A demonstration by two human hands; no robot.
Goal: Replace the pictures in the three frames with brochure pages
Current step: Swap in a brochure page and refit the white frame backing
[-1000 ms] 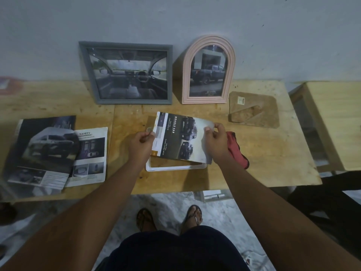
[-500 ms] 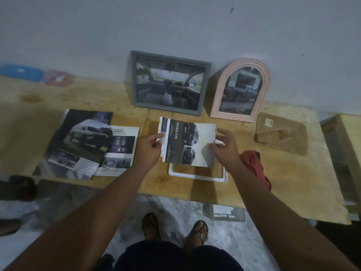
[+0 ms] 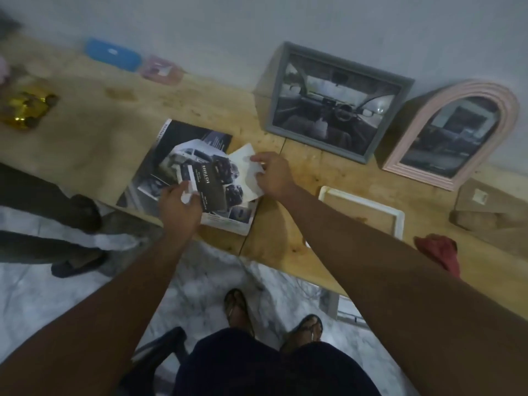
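So the person's got the loose brochure page (image 3: 211, 187) in both hands, over the open brochure (image 3: 160, 155) at the table's (image 3: 85, 132) near edge; hard to say if it's touching. The left hand (image 3: 178, 207) grips the near corner and the right hand (image 3: 274, 175) pinches the white far edge, probably so the thin sheet doesn't flop. The white frame (image 3: 398, 221) lies flat just to the right with bare wood showing through, so it looks like it's waiting for this page. Its backing board (image 3: 494, 221) sits further right, presumably parked out of the way. The grey frame (image 3: 317, 145) and pink arched frame (image 3: 508, 110) lean on the wall with car pictures in, so likely done.
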